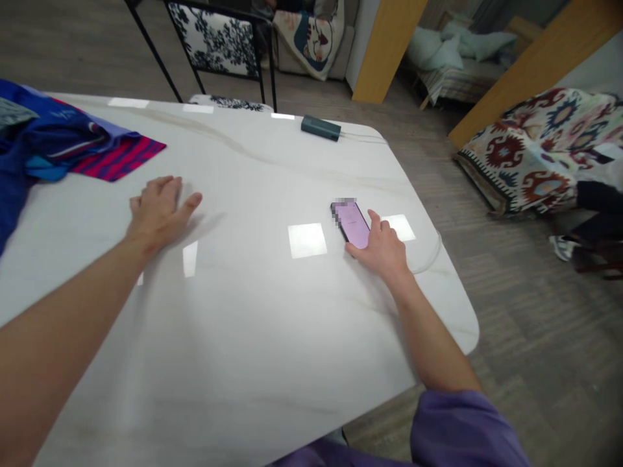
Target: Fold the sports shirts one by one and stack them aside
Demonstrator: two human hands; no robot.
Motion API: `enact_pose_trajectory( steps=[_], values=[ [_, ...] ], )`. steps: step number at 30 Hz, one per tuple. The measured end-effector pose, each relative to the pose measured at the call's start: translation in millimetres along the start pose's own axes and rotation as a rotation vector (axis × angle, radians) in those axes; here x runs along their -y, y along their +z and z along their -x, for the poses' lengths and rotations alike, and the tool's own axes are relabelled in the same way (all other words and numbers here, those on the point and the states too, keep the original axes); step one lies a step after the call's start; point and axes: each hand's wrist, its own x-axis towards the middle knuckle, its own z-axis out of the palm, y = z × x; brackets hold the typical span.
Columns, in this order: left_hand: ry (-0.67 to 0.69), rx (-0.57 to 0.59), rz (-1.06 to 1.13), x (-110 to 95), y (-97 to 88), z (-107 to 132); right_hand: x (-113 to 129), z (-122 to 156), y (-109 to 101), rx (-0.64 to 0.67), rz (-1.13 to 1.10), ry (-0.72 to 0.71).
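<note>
My left hand (158, 211) lies flat on the white table (253, 324), palm down, fingers stretched out and holding nothing. It rests just below a pile of blue and red striped clothes (63, 146). My right hand (382, 246) sits at the near end of a phone (353, 224) with a lit pink screen that lies flat on the table. Its fingers curl loosely along the phone's right edge and its thumb touches the lower corner.
A dark green power bank (320, 128) with a white cable lies near the table's far edge. A black chair (219, 45) with floral fabric stands behind the table. A patterned blanket (540, 149) covers furniture at right, and the table's rounded corner (467, 324) is near my right arm.
</note>
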Motion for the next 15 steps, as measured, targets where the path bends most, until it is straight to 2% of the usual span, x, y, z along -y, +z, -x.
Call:
enact_pose_trajectory(
  steps=[5,10,13,15],
  values=[
    [-0.045,-0.091,0.069,-19,-15.6,14,-24,-17,-4,-0.050,0.002,0.080],
    [-0.035,-0.254,0.046,-39,-36.2,36,-48,-27,-5,-0.113,0.002,0.141],
    [-0.085,-0.309,0.040,-41,-58.4,47,-55,-30,-7,-0.120,0.004,0.166],
    [-0.092,-0.295,-0.012,-33,-80.4,55,-55,-29,-9,-0.111,0.008,0.164]
  ],
)
